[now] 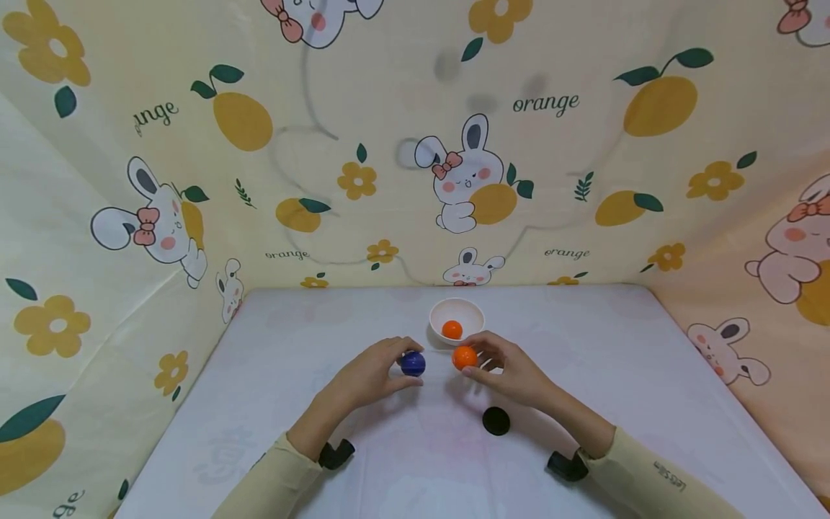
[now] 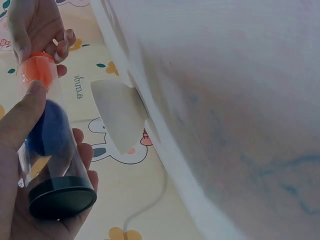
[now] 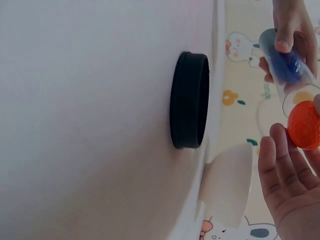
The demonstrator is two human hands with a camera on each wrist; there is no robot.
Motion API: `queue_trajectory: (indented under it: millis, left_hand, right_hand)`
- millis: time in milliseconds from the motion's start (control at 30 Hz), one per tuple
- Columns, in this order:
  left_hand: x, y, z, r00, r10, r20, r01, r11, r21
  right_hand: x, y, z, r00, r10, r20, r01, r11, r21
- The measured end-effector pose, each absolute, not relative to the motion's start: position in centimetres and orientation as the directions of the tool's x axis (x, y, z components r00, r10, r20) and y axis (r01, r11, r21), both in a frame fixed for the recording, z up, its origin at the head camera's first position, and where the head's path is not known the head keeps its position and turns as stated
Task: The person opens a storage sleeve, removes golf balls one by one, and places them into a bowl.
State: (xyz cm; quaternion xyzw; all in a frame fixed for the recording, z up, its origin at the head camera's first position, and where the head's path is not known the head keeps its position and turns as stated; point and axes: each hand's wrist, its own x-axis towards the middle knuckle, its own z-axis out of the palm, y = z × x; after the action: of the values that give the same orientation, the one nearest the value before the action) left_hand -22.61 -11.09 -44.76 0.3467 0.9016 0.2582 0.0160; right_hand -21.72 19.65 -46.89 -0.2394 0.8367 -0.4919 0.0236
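My left hand grips a clear plastic tube lying on its side in the head view, its mouth toward the right hand. A dark cap closes its near end in the left wrist view. Inside sits a blue ball. With thumb and fingertips my right hand pinches an orange ball right at the tube's mouth. A loose black cap lies on the table below the right hand.
Behind the hands stands a white bowl with another orange ball in it. The white table ends at a patterned cloth backdrop that rises at the back and sides.
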Motion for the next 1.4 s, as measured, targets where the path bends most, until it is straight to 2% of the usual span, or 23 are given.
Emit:
queue_trajectory:
  millis: [533,800,1400]
  left_hand:
    - [-22.8,-11.2,-45.1,-0.745,0.645,0.169,0.624,0.586,0.516]
    - [-22.6,-11.2,-45.1,-0.744,0.639,0.194,0.633,0.581,0.512]
    - [-22.6,-11.1,-44.9,-0.756,0.638,0.145,0.605,0.597,0.528]
  right_hand:
    - [-24.7,20.7,-46.6,-0.895,-0.351,0.273,-0.418,0.452,-0.788]
    - [-26.1,21.0,-46.6,-0.908,-0.328,0.259,-0.398,0.489,-0.776]
    - [-28.8,20.7,-46.5,-0.927,-0.312,0.206,-0.361,0.608,-0.707]
